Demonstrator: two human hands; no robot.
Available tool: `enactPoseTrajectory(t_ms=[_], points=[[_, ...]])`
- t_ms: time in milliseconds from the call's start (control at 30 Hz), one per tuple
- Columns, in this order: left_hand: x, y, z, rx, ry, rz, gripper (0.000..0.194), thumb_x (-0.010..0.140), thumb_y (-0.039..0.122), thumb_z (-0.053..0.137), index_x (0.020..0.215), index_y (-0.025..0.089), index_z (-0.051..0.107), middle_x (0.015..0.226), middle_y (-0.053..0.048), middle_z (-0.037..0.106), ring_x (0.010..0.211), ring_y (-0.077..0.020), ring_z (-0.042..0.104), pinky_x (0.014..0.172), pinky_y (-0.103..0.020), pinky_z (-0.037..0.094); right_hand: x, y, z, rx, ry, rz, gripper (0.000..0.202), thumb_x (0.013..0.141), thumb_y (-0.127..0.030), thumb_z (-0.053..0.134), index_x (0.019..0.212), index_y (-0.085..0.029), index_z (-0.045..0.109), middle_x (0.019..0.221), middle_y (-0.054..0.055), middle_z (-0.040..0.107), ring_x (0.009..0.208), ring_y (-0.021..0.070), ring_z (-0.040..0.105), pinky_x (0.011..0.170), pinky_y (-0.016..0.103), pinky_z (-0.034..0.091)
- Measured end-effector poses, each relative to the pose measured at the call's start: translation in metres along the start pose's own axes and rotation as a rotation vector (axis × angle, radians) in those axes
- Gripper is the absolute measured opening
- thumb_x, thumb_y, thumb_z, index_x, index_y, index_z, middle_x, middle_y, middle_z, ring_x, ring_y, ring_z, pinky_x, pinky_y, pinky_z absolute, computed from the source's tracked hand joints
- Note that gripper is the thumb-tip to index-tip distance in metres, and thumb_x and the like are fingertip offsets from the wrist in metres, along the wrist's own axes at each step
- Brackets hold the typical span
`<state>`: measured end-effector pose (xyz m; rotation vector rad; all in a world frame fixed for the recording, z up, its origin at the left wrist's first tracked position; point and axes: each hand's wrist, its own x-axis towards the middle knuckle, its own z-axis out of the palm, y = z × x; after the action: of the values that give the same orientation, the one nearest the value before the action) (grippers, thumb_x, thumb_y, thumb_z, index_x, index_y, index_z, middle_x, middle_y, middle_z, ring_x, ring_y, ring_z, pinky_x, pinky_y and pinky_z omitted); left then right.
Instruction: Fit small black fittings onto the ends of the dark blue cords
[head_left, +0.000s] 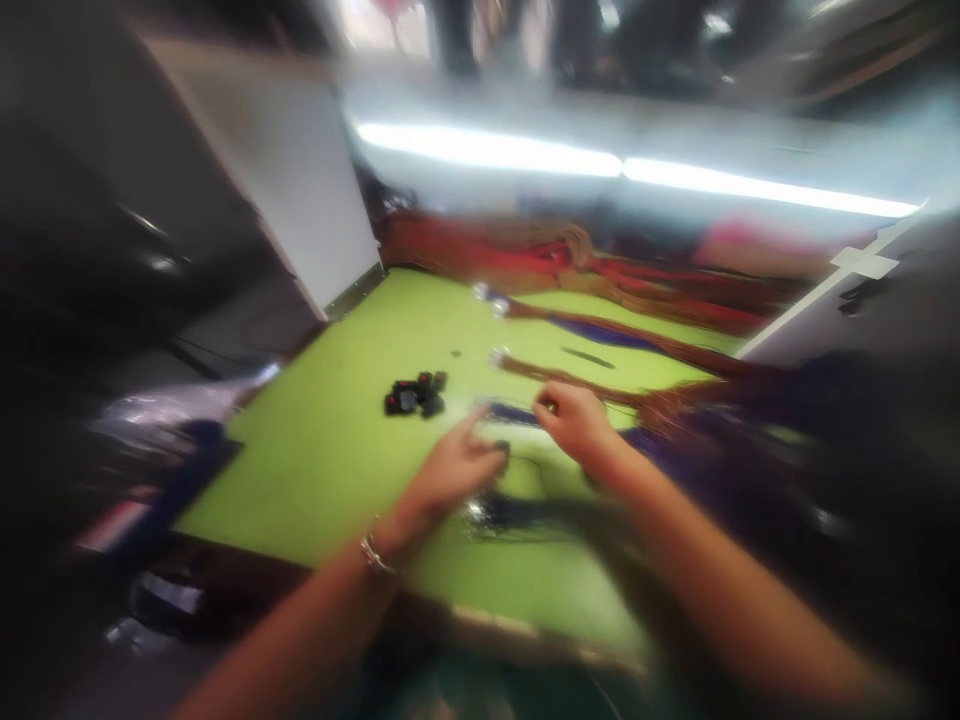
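Note:
My left hand (456, 468) is over the middle of the green tabletop (315, 450), its fingers bent around a small dark piece (504, 450) that blur keeps me from naming surely. Its forefinger reaches the end of a bundle of dark blue wires (514, 412). Curled fingers of my right hand (574, 412) meet that bundle farther along; the grip itself is smeared. To the left of the hands lies a small heap of black connectors (412, 394) with touches of red. Another dark wire bundle (517, 512), with a shiny end, lies below the hands.
Brown wire bundles (555, 372) with whitish ends lie beyond my hands. Red and brown wires (480, 245) are heaped along the back. A white panel (300, 190) stands at left, another board (810, 290) at right. Bright tube lights (487, 150) hang above. Clear plastic (172, 410) sits off the left edge.

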<state>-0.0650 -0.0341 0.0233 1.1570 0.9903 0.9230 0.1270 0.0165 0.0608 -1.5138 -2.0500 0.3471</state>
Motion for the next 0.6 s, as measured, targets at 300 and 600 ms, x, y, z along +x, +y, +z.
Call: enactPoseTrajectory(t_ms=[300,600], points=[[0.008,-0.01,-0.002,-0.065,-0.077,-0.06,0.077,0.073,0.026,0.068,0.14,0.017,0.033,0.068,0.0,0.059,0.063,-0.0144,0.06,0.058,-0.027,0.045,0.007,-0.004,0.011,-0.207,-0.306,0.007,0.019,0.08,-0.03,0.055,0.073,-0.02,0.07,0.068,0.004,0.066,0.059,0.013,0.051,0.054,0.024,0.03],[0.004,-0.002,0.002,-0.085,-0.012,-0.007,0.086,0.074,0.025,0.067,0.144,0.023,0.019,0.066,0.003,0.056,0.062,-0.014,0.059,0.058,-0.026,0.045,0.011,-0.013,-0.008,-0.128,-0.187,-0.004,0.017,0.078,-0.022,0.054,0.079,-0.021,0.072,0.079,0.003,0.07,0.071,0.0136,0.058,0.062,0.023,0.036]])
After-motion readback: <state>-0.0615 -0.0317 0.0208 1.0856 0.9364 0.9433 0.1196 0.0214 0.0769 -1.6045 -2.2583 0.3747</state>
